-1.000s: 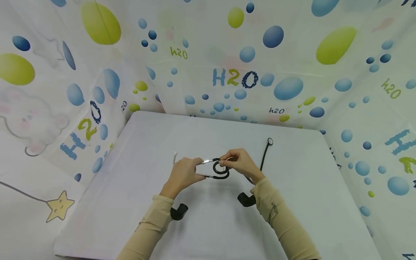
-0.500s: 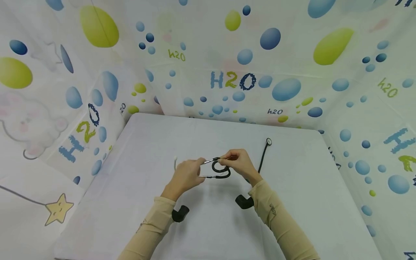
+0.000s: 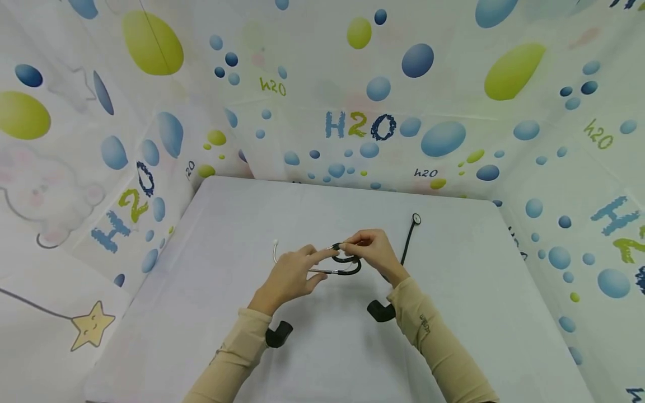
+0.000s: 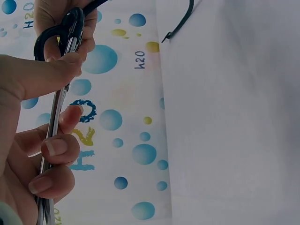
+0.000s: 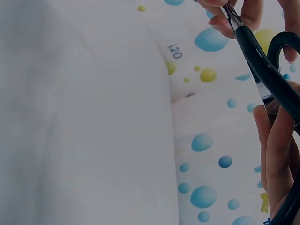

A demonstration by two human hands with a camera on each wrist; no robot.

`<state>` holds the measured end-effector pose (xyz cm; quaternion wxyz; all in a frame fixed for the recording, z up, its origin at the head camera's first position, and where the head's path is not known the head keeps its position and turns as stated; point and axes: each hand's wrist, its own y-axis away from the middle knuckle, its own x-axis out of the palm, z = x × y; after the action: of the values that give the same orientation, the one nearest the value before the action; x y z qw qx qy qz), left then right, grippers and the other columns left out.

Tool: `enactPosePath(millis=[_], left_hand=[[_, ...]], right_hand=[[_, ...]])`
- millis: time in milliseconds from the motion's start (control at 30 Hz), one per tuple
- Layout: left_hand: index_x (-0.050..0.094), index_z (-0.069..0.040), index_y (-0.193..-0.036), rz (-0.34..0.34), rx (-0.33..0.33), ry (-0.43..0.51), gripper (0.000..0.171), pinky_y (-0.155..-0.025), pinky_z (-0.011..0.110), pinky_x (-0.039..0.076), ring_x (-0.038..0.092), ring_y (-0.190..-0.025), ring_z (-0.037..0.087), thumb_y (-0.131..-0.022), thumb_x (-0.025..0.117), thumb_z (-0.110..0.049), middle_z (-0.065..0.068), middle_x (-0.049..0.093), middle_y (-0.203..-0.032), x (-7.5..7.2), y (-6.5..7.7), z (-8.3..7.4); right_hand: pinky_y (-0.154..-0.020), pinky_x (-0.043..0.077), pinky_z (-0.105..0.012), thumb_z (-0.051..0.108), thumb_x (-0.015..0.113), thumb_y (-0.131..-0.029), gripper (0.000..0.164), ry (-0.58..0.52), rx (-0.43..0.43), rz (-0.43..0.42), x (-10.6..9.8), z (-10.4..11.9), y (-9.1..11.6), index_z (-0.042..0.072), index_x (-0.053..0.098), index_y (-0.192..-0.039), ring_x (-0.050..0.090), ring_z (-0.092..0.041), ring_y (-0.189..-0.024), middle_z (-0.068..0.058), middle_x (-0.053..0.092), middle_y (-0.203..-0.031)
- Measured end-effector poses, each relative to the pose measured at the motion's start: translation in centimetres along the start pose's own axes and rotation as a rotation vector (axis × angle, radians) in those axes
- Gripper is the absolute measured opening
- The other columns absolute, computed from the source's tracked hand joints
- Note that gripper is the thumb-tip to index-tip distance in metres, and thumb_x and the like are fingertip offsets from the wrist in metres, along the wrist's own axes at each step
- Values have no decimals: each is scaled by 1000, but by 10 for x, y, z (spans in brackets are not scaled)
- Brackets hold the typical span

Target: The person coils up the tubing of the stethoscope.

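Both hands hold a stethoscope (image 3: pixel 351 271) above the table. Around its metal ear tubes (image 4: pixel 55 112) curl the fingers of my left hand (image 3: pixel 284 277), its thumb laid along them near the black tubing (image 4: pixel 43 38). My right hand (image 3: pixel 375 252) pinches the stethoscope where metal meets black tubing, which loops in front of those fingers. One white ear tip (image 3: pixel 275 243) sticks out behind the left hand. Beyond the right hand, the tube runs back to the round chest piece (image 3: pixel 416 219). In the right wrist view, the tubing (image 5: pixel 262 61) crosses the right fingers.
A white table (image 3: pixel 242 212) spreads beneath the hands. Behind it and at both sides hang white sheets (image 3: pixel 302 140) printed with blue and green drops. A black elbow-shaped piece (image 3: pixel 279 334) shows at the left wrist and another black piece (image 3: pixel 380 311) at the right.
The left fingers have spread and reached toward the right hand, the index finger now close to the right fingertips. The ear tip shows more clearly. My right hand has barely moved.
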<state>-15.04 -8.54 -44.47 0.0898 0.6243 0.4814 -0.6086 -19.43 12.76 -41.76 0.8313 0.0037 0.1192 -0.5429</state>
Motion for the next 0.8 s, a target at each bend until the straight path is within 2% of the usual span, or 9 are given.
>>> enactPosePath(millis=[133, 300, 367, 567, 800], left_hand=[[62, -22, -123, -12, 18, 4, 49, -48, 19, 40, 45, -47, 9, -77, 79, -19, 5, 60, -84, 0, 2, -1], [64, -21, -121, -46, 42, 12, 46, -48, 19, 41, 46, -46, 10, -78, 78, -18, 7, 61, -86, 3, 2, 1], [65, -21, -120, -54, 50, 19, 45, -50, 19, 44, 48, -48, 11, -78, 78, -17, 7, 61, -86, 3, 2, 1], [66, -22, -121, -52, 64, 7, 47, -54, 20, 46, 51, -52, 12, -76, 78, -11, 8, 60, -88, -1, 2, 3], [56, -25, -133, -28, 97, -64, 52, -46, 14, 34, 34, -42, 7, -85, 70, -10, 10, 56, -94, -1, 5, 1]], right_hand=[[-63, 54, -27, 0, 67, -84, 14, -3, 1, -5, -1, -1, 0, -12, 69, -91, 66, -21, -68, -21, 68, -81], [-69, 55, -35, 1, 68, -85, 16, 3, -11, -26, -2, -1, 1, -11, 69, -94, 66, -20, -71, -15, 69, -80], [-69, 55, -34, 1, 68, -84, 16, -1, -18, -35, -2, -1, 2, -11, 69, -95, 66, -17, -71, -12, 69, -80], [-65, 52, -25, -3, 67, -84, 16, -27, -55, -48, -1, 1, 1, -14, 67, -95, 66, -14, -71, -15, 69, -81], [-69, 54, -29, -8, 65, -83, 15, -96, -84, -51, -2, 1, -1, -18, 65, -95, 65, -11, -71, -5, 70, -81]])
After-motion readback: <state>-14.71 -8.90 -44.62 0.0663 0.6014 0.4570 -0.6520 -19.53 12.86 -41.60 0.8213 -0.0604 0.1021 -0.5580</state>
